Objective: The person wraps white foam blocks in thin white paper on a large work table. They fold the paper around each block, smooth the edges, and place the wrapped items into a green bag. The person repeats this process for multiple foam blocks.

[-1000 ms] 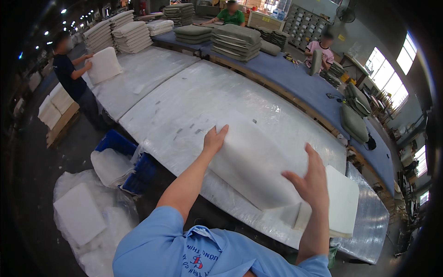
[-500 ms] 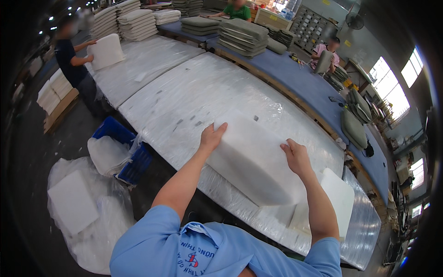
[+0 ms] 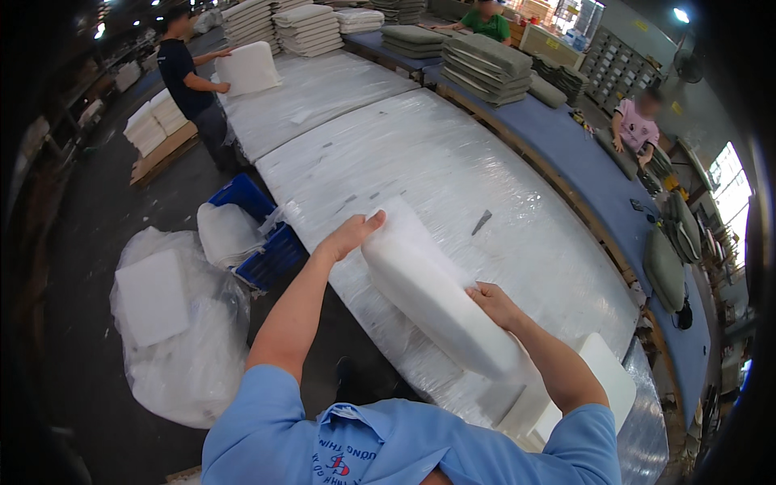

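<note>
Head view: your left hand (image 3: pixel 353 233) has the far left corner of a thick white pad (image 3: pixel 440 303), thumb along its upper edge; the fingers underneath are hidden from the camera. Your right hand (image 3: pixel 495 305) is closed over the pad's right edge, its fingers bent against the surface. The pad is between your two hands, tilted, its long rounded side facing you, over the near part of a table (image 3: pixel 388 149) wrapped in clear film; whether its lower edge touches the film, you cannot tell from here. More white pads (image 3: pixel 608 373) lie just beside your right forearm, partly covered by it. To your left on the floor are a blue crate (image 3: pixel 280 255) and a plastic bag (image 3: pixel 178 380) with a white slab (image 3: pixel 152 297) on top. Beyond, a co-worker in a dark shirt (image 3: pixel 179 77) holds another white piece (image 3: pixel 249 69).
</note>
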A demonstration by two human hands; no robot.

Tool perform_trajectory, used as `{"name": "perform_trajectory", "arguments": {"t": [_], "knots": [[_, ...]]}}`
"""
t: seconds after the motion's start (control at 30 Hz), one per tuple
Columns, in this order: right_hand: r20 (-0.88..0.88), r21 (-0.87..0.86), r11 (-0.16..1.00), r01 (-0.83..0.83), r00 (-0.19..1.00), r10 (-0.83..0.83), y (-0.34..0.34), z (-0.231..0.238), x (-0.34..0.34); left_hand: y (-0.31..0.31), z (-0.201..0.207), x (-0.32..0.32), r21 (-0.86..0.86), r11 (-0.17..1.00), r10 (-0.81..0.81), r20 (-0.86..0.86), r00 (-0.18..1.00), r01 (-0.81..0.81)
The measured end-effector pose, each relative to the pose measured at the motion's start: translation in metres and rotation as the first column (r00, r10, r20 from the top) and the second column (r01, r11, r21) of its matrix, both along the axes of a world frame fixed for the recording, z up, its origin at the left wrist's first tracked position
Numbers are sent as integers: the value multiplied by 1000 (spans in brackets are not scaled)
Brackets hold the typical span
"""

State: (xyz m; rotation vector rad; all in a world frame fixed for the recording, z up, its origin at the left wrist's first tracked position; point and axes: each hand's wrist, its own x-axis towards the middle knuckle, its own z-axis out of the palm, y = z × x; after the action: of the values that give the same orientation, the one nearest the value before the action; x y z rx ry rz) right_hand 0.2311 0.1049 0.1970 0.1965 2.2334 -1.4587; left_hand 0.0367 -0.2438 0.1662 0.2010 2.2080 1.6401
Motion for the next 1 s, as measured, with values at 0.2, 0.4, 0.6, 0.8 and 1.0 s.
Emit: {"name": "perform_trajectory", "arguments": {"t": [0.2,0.4,0.6,0.8,1.0], "knots": [[24,-58,996,66,998,-65,4,-22,24,54,44,29,-208,967,-158,-29,987,149],[84,-212,963,163,985,-148,14,-25,8,66,28,26,18,892,429,-351,833,-452],[115,-321,899,297,955,-275,12,-33,14,118,-79,163,362,633,648,235,725,-684],[161,-489,743,458,884,-439,-25,-33,25,163,-32,190,753,520,-71,509,858,-404],[176,-630,592,502,835,-522,-61,-61,44,149,5,222,548,824,123,70,990,-141]]}}
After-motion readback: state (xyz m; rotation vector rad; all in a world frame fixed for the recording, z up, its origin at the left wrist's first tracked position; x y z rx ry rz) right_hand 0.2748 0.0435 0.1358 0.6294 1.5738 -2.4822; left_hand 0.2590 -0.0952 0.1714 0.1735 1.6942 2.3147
